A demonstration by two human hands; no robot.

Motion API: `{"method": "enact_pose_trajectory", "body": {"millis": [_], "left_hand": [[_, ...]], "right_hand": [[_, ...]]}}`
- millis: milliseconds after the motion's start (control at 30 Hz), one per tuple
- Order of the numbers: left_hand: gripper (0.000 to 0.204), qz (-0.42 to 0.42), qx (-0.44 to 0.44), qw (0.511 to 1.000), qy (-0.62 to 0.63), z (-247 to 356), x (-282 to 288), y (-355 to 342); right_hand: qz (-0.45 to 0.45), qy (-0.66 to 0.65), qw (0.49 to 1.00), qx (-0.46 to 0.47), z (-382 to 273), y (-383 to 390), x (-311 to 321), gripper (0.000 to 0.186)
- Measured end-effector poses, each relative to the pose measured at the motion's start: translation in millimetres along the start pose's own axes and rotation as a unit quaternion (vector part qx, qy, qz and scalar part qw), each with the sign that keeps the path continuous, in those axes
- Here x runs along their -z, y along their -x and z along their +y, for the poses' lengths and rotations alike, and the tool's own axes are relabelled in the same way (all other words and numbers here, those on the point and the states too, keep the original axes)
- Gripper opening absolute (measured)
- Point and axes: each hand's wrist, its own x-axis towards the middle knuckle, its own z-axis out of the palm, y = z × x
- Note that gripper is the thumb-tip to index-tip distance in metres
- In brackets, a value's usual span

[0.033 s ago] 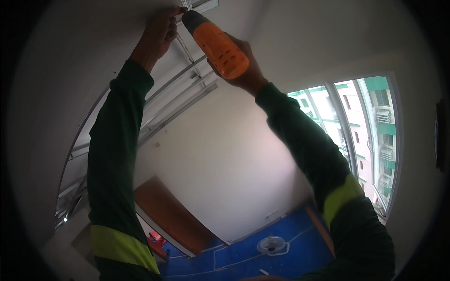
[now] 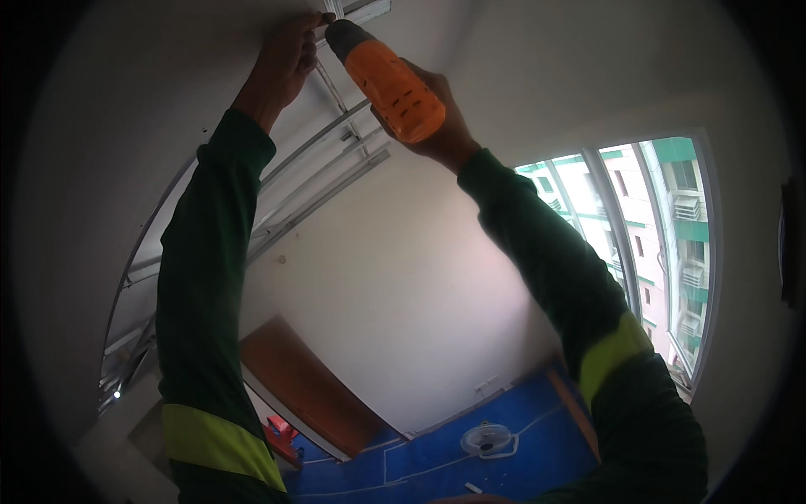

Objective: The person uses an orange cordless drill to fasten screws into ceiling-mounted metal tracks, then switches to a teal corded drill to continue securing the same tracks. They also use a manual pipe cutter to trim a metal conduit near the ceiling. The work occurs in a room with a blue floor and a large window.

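Observation:
My right hand (image 2: 437, 118) grips an orange power drill (image 2: 390, 80) that points up at the white ceiling panel (image 2: 151, 101). The drill's dark nose touches the ceiling near a metal frame channel (image 2: 332, 139). My left hand (image 2: 285, 59) is raised beside the drill tip, with its fingers bent against the ceiling. Whether those fingers pinch something small is hidden. Both arms wear dark green sleeves with yellow-green bands.
Metal ceiling channels run left across an open gap in the ceiling. A tall window (image 2: 655, 244) is at the right. Far below are a brown door (image 2: 306, 386), a blue floor covering (image 2: 537, 445), a white fan (image 2: 487, 438) and a red object (image 2: 281, 433).

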Motion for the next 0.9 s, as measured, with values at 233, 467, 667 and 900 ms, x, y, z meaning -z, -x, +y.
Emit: {"method": "enact_pose_trajectory", "body": {"millis": [233, 467, 667, 900], "left_hand": [[0.027, 0.013, 0.01, 1.0, 0.001, 1.6, 9.8, -12.4], [0.03, 0.019, 0.016, 1.0, 0.002, -3.1, 15.1, -18.5], [0.028, 0.018, 0.037, 0.999, -0.003, -2.9, 24.2, -23.4], [0.027, 0.006, 0.021, 0.999, -0.038, 2.0, 25.8, -22.2]], "right_hand": [[-0.009, 0.008, 1.0, 0.014, 7.7, -8.5, -3.1, 0.04], [0.015, 0.079, 0.996, 0.05, 2.7, -3.2, -3.0, 0.053], [0.038, 0.016, 0.999, 0.021, -0.6, -8.9, -6.0, 0.041], [0.013, -0.008, 1.0, -0.003, 7.7, -12.7, -12.1, 0.038]]}}
